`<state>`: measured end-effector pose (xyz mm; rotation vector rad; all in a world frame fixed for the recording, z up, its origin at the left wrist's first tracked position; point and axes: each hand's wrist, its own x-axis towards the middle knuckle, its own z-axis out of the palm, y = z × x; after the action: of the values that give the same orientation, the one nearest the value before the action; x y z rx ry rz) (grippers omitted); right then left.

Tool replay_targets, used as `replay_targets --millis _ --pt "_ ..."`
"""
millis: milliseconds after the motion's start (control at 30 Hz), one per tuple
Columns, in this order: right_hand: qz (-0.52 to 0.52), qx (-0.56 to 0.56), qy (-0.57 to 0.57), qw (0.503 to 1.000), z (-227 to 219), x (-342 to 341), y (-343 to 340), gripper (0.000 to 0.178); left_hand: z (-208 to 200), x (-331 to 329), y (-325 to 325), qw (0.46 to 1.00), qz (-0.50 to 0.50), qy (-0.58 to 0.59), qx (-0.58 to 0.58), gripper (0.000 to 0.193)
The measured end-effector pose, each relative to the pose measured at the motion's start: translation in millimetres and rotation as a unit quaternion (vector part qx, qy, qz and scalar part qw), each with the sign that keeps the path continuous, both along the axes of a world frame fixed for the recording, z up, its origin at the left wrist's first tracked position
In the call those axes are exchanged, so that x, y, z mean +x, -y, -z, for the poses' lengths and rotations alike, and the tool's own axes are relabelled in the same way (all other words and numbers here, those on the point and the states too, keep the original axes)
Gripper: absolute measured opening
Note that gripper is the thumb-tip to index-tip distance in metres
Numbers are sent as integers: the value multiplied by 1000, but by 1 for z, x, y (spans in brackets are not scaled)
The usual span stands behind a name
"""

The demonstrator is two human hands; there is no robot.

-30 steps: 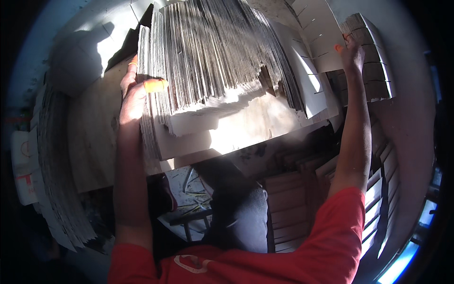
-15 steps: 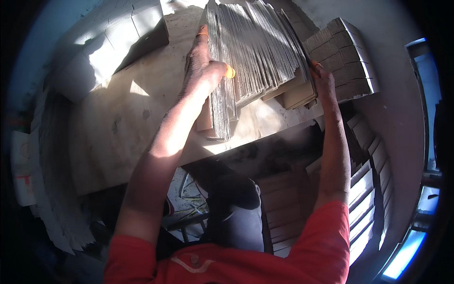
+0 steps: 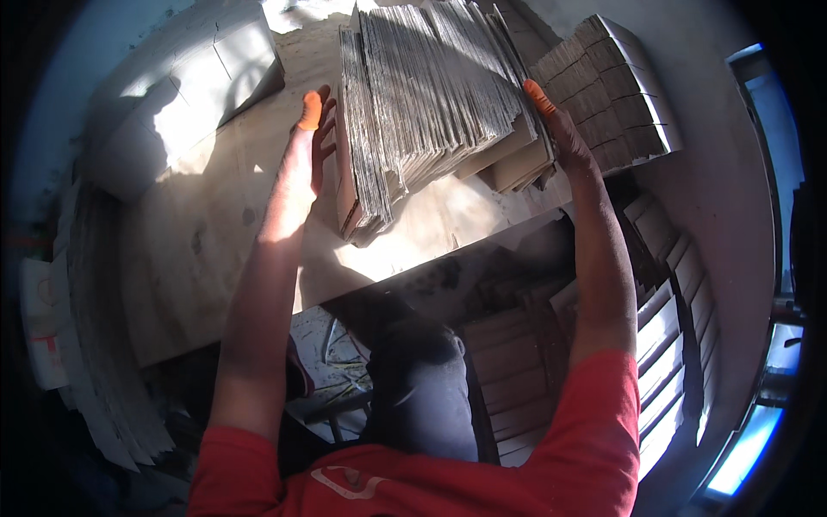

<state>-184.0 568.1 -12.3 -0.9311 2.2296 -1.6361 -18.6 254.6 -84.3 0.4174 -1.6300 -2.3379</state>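
The stack of cardboard sheets stands on edge on the wooden bench, between the two hands. The left hand is just beside the stack's left face, its fingers spread a little and clamped on nothing. The right hand lies along the stack's right face with one finger against the edge; its other fingers are hidden, so whether they grip cannot be told. An orange cap shows on each hand. At the stack's near right corner, a few sheets sit unevenly. A slotted pile stands right of the stack, near it. A pale block sits left of the stack, well apart.
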Motion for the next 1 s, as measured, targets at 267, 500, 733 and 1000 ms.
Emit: replay_targets --millis 267,500,733,1000 --pt "34 -26 236 971 -12 -10 -21 54 -42 18 -48 989 116 -93 2 104" --pt "218 276 -47 935 -33 -52 -115 79 -39 -2 -140 988 148 -19 -38 105" --pt "289 421 -204 835 -3 -66 -101 95 -19 1 -132 988 103 73 -85 112" --pt "356 222 -186 889 -51 -11 -80 85 2 14 -167 987 125 -14 -99 99"
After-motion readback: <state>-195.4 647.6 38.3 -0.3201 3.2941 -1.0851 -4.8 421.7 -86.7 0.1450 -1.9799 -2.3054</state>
